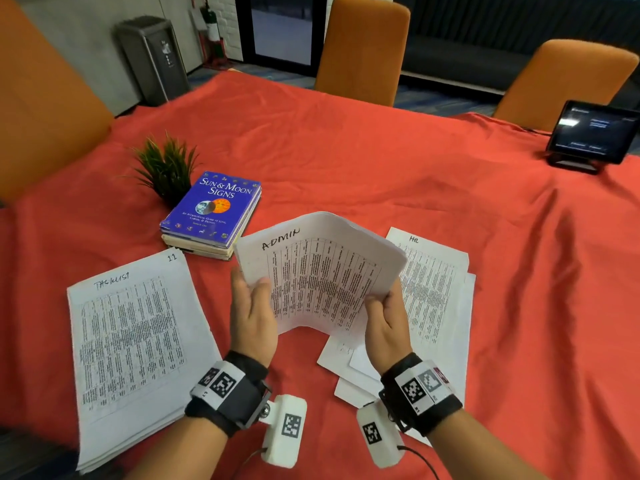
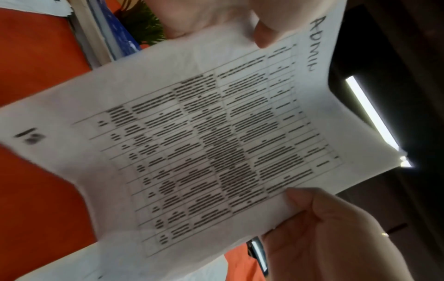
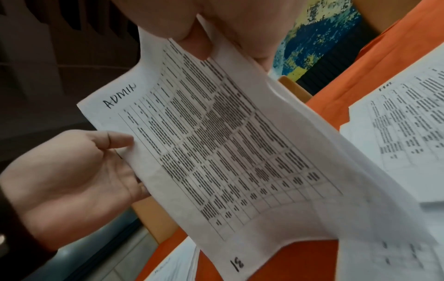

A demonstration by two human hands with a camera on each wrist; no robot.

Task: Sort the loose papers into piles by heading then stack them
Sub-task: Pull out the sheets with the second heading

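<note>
A small bundle of sheets headed ADMIN (image 1: 318, 271) is held up above the red tablecloth, bowed into a curve. My left hand (image 1: 258, 296) pinches its left edge, thumb on top. My right hand (image 1: 379, 306) pinches the right edge. The left wrist view shows the ADMIN sheet (image 2: 204, 142) numbered 18 at its far corner. On the left lies a pile with a handwritten heading, numbered 11 (image 1: 135, 341). An HR pile (image 1: 433, 282) lies on the right, also seen as the HR pile (image 3: 408, 133). Loose sheets (image 1: 346, 372) lie under my right wrist.
A blue book (image 1: 214, 206) tops a short book stack behind the left pile, with a small potted plant (image 1: 166, 168) beside it. A tablet on a stand (image 1: 592, 133) sits at the far right. Orange chairs (image 1: 360, 50) line the far edge of the tablecloth (image 1: 346, 161).
</note>
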